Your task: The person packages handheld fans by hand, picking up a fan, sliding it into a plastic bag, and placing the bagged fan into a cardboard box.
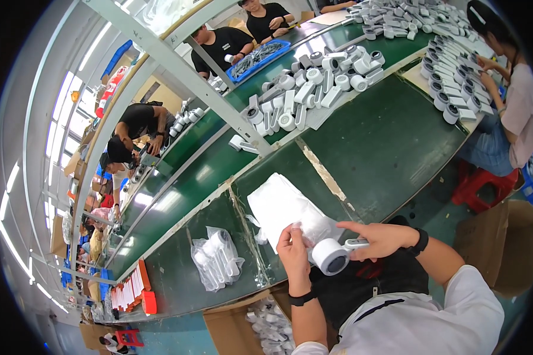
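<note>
In my right hand (382, 241) is a white handheld device (330, 258) with a thick round head, a dark disc face and a short handle. The fingers close around the handle, while the index finger stretches out toward the bags. My left hand (294, 251) pinches the near edge of a clear plastic bag, just left of the round head. Beyond both hands a stack of white plastic bags (287, 204) lies on the green table (391, 142). Whether the device touches the pinched bag, I cannot tell.
Bagged devices (217, 259) lie left on the table, near an orange box of papers (130, 290). A carton (234, 328) of wrapped devices stands below the edge. Loose devices (314, 86) are heaped beyond a metal frame post (201, 89). A co-worker (518, 112) sits at right.
</note>
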A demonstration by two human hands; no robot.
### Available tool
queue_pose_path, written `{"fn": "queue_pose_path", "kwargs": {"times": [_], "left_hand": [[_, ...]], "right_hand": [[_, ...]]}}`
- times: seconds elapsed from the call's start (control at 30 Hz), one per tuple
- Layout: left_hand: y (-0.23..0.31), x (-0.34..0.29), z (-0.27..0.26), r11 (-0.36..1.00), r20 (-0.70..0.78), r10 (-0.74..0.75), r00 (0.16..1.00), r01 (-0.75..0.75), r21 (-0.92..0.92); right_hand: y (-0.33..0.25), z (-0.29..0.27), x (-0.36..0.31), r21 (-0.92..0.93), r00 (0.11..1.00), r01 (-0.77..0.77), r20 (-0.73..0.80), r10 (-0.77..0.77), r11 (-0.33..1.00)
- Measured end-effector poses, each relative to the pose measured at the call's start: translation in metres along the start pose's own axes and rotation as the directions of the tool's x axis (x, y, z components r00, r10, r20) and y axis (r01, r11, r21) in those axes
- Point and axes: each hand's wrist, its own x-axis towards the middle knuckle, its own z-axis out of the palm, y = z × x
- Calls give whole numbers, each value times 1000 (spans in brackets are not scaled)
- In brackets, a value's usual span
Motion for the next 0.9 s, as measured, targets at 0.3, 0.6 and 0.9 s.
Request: {"fn": "queue_pose_path", "kwargs": {"times": [0.3,0.6,0.9], "left_hand": [[9,-3,-22,996,253,-27,967,4,93],[0,-2,-17,969,222,126,967,-168,181],[9,-2,-21,995,296,-36,954,6,100]], "right_hand": [[8,-13,37,30,981,-107,166,100,994],[6,1,31,91,987,-150,-43,154,985],[5,-7,35,14,985,-52,165,49,999]]}}
